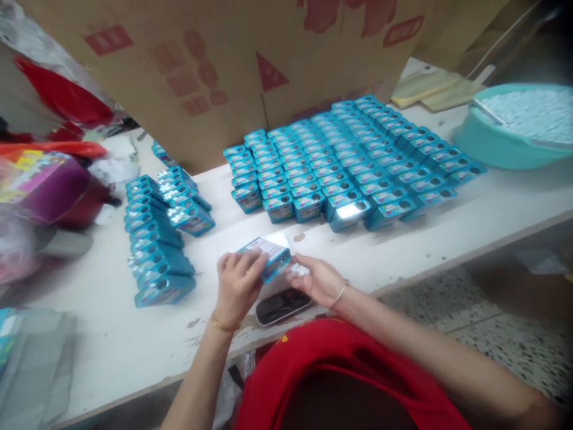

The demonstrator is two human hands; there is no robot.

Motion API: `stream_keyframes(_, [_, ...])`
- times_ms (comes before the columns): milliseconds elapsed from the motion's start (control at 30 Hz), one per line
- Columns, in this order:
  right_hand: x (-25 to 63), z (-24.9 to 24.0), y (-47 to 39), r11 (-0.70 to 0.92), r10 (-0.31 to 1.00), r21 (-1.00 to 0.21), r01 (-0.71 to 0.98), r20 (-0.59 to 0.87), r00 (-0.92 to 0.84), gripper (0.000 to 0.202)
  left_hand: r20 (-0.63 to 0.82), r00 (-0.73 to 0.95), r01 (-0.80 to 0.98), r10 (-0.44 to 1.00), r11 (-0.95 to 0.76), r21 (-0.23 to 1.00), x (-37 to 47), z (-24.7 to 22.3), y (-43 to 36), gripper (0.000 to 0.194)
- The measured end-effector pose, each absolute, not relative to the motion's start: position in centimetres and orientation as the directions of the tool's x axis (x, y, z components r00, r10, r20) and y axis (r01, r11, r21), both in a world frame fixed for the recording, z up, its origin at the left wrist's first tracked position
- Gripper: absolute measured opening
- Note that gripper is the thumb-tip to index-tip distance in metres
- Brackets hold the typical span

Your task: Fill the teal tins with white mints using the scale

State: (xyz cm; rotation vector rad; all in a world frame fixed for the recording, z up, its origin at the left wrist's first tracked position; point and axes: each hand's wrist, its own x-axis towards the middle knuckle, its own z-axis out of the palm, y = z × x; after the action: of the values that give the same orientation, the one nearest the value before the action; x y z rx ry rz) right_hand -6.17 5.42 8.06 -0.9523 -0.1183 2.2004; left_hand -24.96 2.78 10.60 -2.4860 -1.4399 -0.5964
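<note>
My left hand [239,280] is wrapped over a blue box [274,258], which is tilted above the white table [358,257]. Close to the box's right end, my right hand [319,279] is palm up with several small white pieces [299,270] held in its curled fingers. Rows of similar blue boxes [313,170] stand behind my hands. To the left is another column of blue boxes [154,245], beside a few boxes [190,216] with white pieces on top. Below my hands lies a dark phone-like device [283,306].
A large cardboard box [233,65] stands behind the rows. At the right back is a turquoise basin [501,137] full of small white pieces. Purple and red bags [58,185] crowd the left side, and a grey plastic stack [40,364] sits at the lower left.
</note>
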Motion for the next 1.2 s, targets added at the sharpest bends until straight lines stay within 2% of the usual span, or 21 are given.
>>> stream_keyframes(167, [-6.6, 8.6, 5.2, -0.717, 0.681, -0.374, -0.588, -0.553, -0.479, 0.018, 0.543, 0.437, 0.867, 0.717, -0.496, -0.043, -24.9, 10.9, 2.3, 0.04])
stream_keyframes(333, [-7.0, 8.3, 5.3, -0.74, 0.647, -0.343, -0.578, -0.599, -0.473, 0.02, 0.467, 0.431, 0.878, 0.772, -0.479, -0.018, -25.1, 9.4, 2.6, 0.037])
stream_keyframes(500, [-6.7, 8.2, 5.2, -0.726, 0.669, -0.356, -0.589, -0.565, -0.484, 0.017, 0.468, 0.419, 0.882, 0.778, -0.472, -0.004, -25.2, 9.0, 2.7, 0.039])
stream_keyframes(733, [-6.4, 8.1, 5.3, -0.687, 0.723, -0.51, -0.517, -0.553, -0.415, 0.009, 0.462, 0.474, 0.86, 0.749, -0.506, -0.062, -24.5, 10.2, 2.7, 0.037])
stream_keyframes(900, [-6.4, 7.7, 5.4, -0.701, 0.71, -0.505, -0.504, -0.558, -0.429, 0.01, 0.422, 0.483, 0.856, 0.767, -0.516, -0.04, -24.6, 10.2, 2.5, 0.039])
stream_keyframes(1033, [-6.2, 7.5, 5.3, -0.721, 0.691, -0.475, -0.504, -0.552, -0.467, 0.013, 0.418, 0.429, 0.866, 0.801, -0.496, 0.061, -24.9, 9.3, 2.4, 0.042])
stream_keyframes(1100, [-6.0, 7.5, 5.3, -0.725, 0.686, -0.469, -0.504, -0.55, -0.476, 0.013, 0.417, 0.36, 0.863, 0.835, -0.467, 0.191, -25.2, 8.8, 2.7, 0.04])
stream_keyframes(1200, [-5.4, 7.5, 5.2, -0.708, 0.704, -0.483, -0.514, -0.541, -0.46, 0.013, 0.41, 0.181, 0.813, 0.894, -0.371, 0.449, -26.1, 8.0, 4.2, 0.036])
